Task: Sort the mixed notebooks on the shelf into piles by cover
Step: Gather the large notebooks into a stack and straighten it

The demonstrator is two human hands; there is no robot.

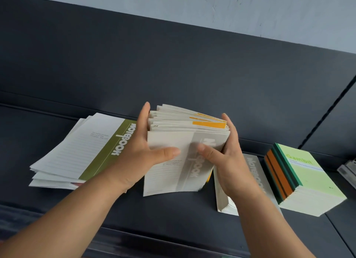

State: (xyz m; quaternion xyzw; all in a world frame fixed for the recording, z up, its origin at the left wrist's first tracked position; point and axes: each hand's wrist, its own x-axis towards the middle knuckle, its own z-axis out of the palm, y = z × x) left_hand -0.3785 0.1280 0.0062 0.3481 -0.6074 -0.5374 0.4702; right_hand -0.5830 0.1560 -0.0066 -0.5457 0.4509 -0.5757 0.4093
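Head view: my left grip [138,155] and right grip [229,161] both clasp the mixed bundle [173,176], fingers round its sides and thumbs on the grey front cover. They hold it upright at mid-shelf [173,215], I judge so the covers fan for reading. The olive pile [86,147] lies flat toward the shelf's left end. The grey pile [256,171] lies just right of the bundle, and the Gambit pile [308,180] is nearer the right end, each cover kept apart.

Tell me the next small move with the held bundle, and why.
Probably the right hand should peel the front grey-banded notebook off the held bundle and lay it on the grey-banded pile to its right: covers match, while the left pile is olive.
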